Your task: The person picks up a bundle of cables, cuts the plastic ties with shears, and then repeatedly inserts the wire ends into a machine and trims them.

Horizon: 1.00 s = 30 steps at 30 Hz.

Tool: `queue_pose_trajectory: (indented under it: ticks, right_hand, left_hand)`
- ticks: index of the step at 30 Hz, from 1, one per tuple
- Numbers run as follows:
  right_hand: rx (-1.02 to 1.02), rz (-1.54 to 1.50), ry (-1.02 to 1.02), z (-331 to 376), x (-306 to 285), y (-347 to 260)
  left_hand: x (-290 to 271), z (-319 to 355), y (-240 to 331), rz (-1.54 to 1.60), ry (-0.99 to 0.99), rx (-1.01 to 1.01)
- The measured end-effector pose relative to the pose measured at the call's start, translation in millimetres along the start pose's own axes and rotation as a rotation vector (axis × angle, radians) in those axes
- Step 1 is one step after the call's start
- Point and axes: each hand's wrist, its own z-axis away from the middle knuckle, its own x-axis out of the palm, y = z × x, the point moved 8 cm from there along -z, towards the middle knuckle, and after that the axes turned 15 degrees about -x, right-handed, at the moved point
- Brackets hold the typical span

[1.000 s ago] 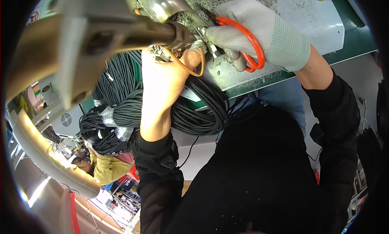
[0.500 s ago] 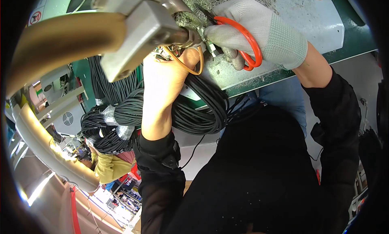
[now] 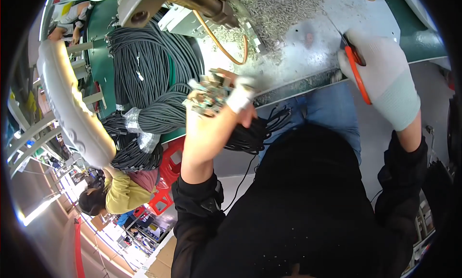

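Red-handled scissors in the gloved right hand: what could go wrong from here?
The scissors, held in the right hand, might nick the mostly bare left hand if the two came close. The small metal bits strewn over the bench plate could prick skin or perhaps jam the scissors.

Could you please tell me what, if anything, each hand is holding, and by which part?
The right hand grips the scissors by the red handle. The left hand holds a bunch of small parts, but blur hides where it grips them.
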Motion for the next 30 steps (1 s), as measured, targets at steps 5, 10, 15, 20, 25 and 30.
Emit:
queue_pose_trajectory:
  ticks: [5,10,15,20,25,30]
  right_hand:
    - [0.181,-0.355,-0.019,0.3,16.2,-30.4]
    - [0.714,-0.975,-0.055,30.6,26.5,-28.1]
    - [0.717,-1.064,-0.034,49.0,24.3,-26.5]
    - [0.337,-0.366,0.103,46.1,-5.8,-33.9]
    - [0.006,0.220,0.223,56.1,-10.2,-66.0]
    - [-0.097,0.341,0.245,62.3,1.0,-66.1]
  left_hand:
    - [53.2,8.8,-6.4,-0.595,-0.122,-0.076]
    - [59.8,14.4,-6.0,-0.385,-0.023,-0.046]
    - [71.4,13.5,-5.0,-0.258,-0.027,-0.028]
    - [73.3,17.1,-0.8,-0.252,0.149,0.086]
    - [81.4,19.8,1.4,-0.254,0.162,0.124]
    - [82.9,18.9,-4.6,-0.227,0.176,0.060]
